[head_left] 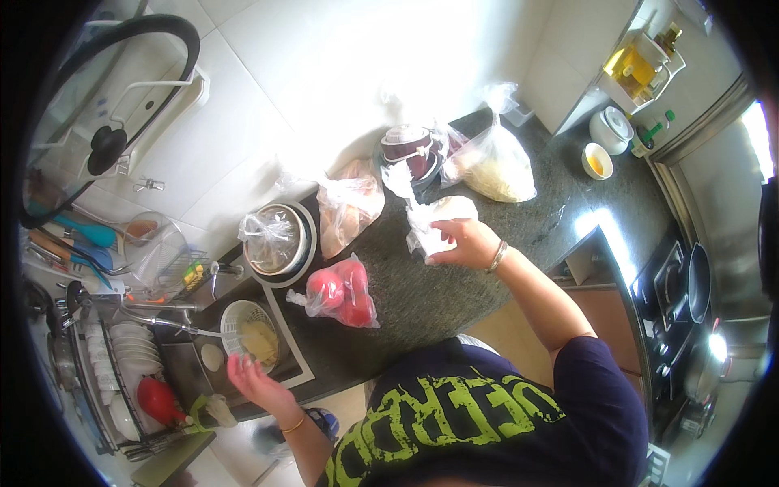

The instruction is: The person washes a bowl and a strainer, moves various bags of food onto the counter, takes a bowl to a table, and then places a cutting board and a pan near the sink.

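Note:
My right hand [465, 243] has its fingers at a white plastic bag [424, 228] on the dark stone counter, beside a pale round item [455, 209]; whether it grips the bag I cannot tell. My left hand [258, 383] is raised near the sink's front edge, fingers apart and holding nothing. Close to it, a white colander [234, 316] with pale yellow pieces [260, 344] stands in the sink. A clear bag of red round items [341, 292] lies on the counter between my hands, with a bag of light brown items [350, 210] behind it.
Bowls with a knotted bag on top [274, 243] stand by the sink. A maroon container [406, 146] and a tied bag of pale food [499, 164] are at the back. A dish rack [106, 377] is at left; a small bowl [596, 161] and a frying pan [698, 283] are at right.

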`<state>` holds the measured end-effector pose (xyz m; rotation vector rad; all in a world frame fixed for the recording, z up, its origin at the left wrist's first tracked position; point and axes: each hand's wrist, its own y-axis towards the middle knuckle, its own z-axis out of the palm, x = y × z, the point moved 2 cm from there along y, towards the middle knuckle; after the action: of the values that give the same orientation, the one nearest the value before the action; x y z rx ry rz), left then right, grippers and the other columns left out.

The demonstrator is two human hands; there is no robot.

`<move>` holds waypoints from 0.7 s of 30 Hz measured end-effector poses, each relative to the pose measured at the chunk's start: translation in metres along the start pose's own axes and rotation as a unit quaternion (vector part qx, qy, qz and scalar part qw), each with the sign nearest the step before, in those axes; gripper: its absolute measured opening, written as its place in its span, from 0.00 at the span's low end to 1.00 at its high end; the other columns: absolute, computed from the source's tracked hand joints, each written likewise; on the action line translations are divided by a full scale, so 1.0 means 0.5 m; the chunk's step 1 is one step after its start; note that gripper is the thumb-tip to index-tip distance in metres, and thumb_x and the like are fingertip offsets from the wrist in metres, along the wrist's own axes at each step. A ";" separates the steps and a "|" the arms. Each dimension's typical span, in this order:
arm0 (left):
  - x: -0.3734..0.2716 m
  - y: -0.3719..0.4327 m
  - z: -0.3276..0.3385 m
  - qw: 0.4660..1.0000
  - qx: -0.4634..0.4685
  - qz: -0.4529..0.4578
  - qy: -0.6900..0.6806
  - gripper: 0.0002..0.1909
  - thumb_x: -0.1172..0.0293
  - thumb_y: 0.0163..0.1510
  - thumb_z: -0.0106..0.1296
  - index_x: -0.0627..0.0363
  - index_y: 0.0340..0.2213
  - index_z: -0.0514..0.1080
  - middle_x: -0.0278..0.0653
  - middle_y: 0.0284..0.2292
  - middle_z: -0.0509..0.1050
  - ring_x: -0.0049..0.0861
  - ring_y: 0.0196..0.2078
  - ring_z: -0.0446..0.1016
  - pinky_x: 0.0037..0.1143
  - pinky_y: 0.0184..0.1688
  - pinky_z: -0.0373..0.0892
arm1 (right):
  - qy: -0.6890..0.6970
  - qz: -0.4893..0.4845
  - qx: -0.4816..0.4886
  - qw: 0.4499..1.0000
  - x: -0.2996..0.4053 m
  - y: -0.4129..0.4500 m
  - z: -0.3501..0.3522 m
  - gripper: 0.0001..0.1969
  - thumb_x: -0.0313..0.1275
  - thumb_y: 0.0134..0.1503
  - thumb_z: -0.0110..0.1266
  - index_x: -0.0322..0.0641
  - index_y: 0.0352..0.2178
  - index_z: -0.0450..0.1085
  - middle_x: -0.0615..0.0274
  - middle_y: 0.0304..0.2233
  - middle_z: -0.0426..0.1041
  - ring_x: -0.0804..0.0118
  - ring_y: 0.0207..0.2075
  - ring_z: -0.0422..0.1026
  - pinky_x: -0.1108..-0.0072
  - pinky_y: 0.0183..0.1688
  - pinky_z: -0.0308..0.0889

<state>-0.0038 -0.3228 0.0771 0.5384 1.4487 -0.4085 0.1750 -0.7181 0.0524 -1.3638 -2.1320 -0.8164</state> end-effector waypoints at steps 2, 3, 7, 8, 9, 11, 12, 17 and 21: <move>-0.013 -0.025 0.060 0.999 0.042 0.002 -0.016 0.16 0.73 0.49 0.41 0.58 0.42 0.60 0.34 0.43 0.61 0.20 0.42 0.60 0.21 0.43 0.57 | 0.041 -0.008 -0.029 0.999 -0.029 0.020 -0.026 0.17 0.39 0.43 0.56 0.37 0.29 0.71 0.58 0.23 0.72 0.66 0.23 0.71 0.77 0.27 0.66; -0.020 -0.037 0.094 0.996 0.085 0.004 -0.033 0.16 0.73 0.49 0.41 0.58 0.42 0.60 0.34 0.43 0.62 0.20 0.41 0.61 0.21 0.43 0.57 | 0.074 0.094 -0.056 0.991 -0.049 0.042 -0.050 0.14 0.37 0.44 0.56 0.36 0.28 0.71 0.58 0.23 0.72 0.67 0.23 0.70 0.77 0.29 0.65; -0.019 -0.054 0.197 0.978 0.197 -0.036 -0.067 0.15 0.74 0.49 0.43 0.58 0.42 0.61 0.36 0.42 0.62 0.19 0.40 0.63 0.21 0.41 0.59 | 0.054 0.183 -0.210 0.959 -0.158 0.149 -0.112 0.13 0.36 0.44 0.53 0.35 0.27 0.71 0.55 0.23 0.72 0.64 0.25 0.71 0.77 0.30 0.65; -0.015 -0.057 0.218 0.970 0.226 -0.046 -0.076 0.15 0.75 0.49 0.43 0.58 0.41 0.61 0.36 0.41 0.63 0.19 0.40 0.63 0.20 0.40 0.61 | 0.071 0.231 -0.178 0.954 -0.195 0.187 -0.103 0.17 0.38 0.44 0.53 0.35 0.32 0.69 0.53 0.30 0.71 0.61 0.31 0.70 0.75 0.36 0.64; -0.018 -0.065 0.248 0.967 0.241 -0.059 -0.057 0.14 0.76 0.49 0.43 0.59 0.40 0.61 0.36 0.38 0.64 0.19 0.38 0.64 0.21 0.39 0.62 | 0.073 0.231 -0.179 0.954 -0.221 0.222 -0.090 0.17 0.38 0.44 0.53 0.35 0.32 0.69 0.53 0.30 0.71 0.61 0.31 0.70 0.75 0.36 0.64; -0.015 -0.081 0.303 0.952 0.285 -0.095 -0.054 0.14 0.80 0.48 0.41 0.62 0.40 0.61 0.37 0.35 0.65 0.19 0.36 0.65 0.19 0.37 0.63 | -0.021 0.176 -0.188 0.966 -0.249 0.285 -0.064 0.23 0.40 0.42 0.53 0.38 0.38 0.66 0.50 0.37 0.68 0.58 0.38 0.67 0.74 0.42 0.62; -0.002 -0.080 0.317 0.938 0.318 -0.122 -0.058 0.13 0.81 0.49 0.40 0.62 0.39 0.62 0.37 0.33 0.66 0.19 0.35 0.65 0.20 0.37 0.64 | -0.086 0.172 -0.167 0.967 -0.252 0.308 -0.048 0.24 0.41 0.42 0.54 0.38 0.40 0.65 0.50 0.39 0.66 0.57 0.39 0.67 0.74 0.42 0.62; 0.029 -0.076 0.386 0.915 0.352 -0.194 -0.028 0.12 0.80 0.48 0.42 0.62 0.37 0.63 0.36 0.33 0.67 0.19 0.37 0.65 0.19 0.41 0.62 | -0.271 0.106 0.073 0.954 -0.382 0.369 -0.003 0.16 0.41 0.46 0.47 0.41 0.32 0.68 0.52 0.37 0.68 0.53 0.41 0.66 0.69 0.44 0.60; 0.050 -0.046 0.402 0.902 0.382 -0.202 -0.006 0.12 0.79 0.49 0.42 0.64 0.38 0.62 0.37 0.35 0.66 0.20 0.39 0.65 0.20 0.43 0.61 | -0.015 0.225 -0.146 0.963 -0.268 0.307 -0.108 0.16 0.40 0.48 0.47 0.34 0.22 0.67 0.47 0.22 0.69 0.50 0.27 0.69 0.69 0.31 0.63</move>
<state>0.1497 -0.4558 0.0577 0.8478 1.3536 -1.3418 0.3722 -0.7907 0.0359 -1.9274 -1.6601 -0.9433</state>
